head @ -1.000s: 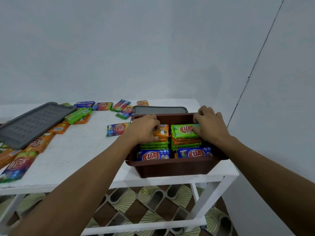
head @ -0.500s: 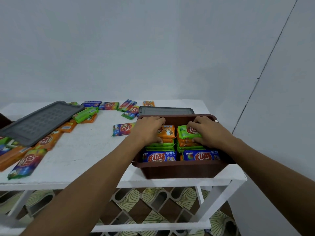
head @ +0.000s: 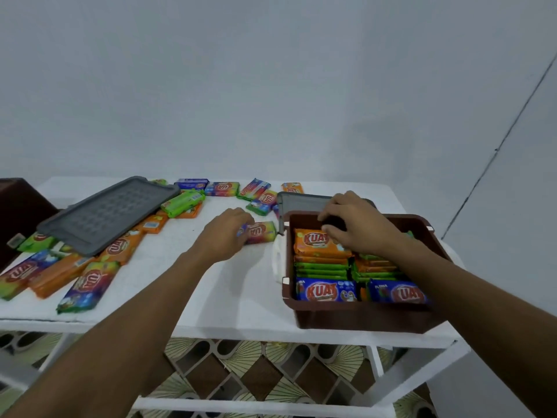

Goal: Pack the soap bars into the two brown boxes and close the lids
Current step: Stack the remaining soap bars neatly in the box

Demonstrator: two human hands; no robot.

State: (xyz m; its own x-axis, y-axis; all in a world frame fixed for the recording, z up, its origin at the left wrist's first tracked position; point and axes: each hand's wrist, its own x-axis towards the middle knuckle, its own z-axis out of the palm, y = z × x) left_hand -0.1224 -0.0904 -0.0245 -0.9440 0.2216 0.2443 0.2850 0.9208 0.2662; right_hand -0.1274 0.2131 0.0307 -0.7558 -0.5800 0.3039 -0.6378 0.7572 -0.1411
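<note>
1. "KUAT" reads in red on the orange soap bar (head: 315, 241) that tops the left stack in the brown box (head: 355, 318). It also reads on the two blue soap bars (head: 327, 290) standing on edge along the box's near wall. The right one also carries the small word "FLORA".
2. The loose soap bars (head: 89, 282) on the white table (head: 235, 297) show the same red logo, but upside down or blurred.
3. The left hand (head: 224, 233) grasps the rainbow soap bar (head: 261, 232) lying just left of the box, with fingers bent over its left end.
4. The right hand (head: 355, 227) is inside the box at the far wall, fingers curled beside the orange bar. Whether it holds anything cannot be told.
5. The box holds two stacks of orange and green bars; the right forearm covers most of the right stack.
6. There are two grey lids. One lid (head: 108, 215) lies tilted on loose bars and hides some of them. The second lid (head: 301, 202), behind the box, is mostly hidden.
7. A second brown box (head: 18, 206) is cut off at the left edge.
8. At least a dozen loose bars can be counted on the table.
</note>
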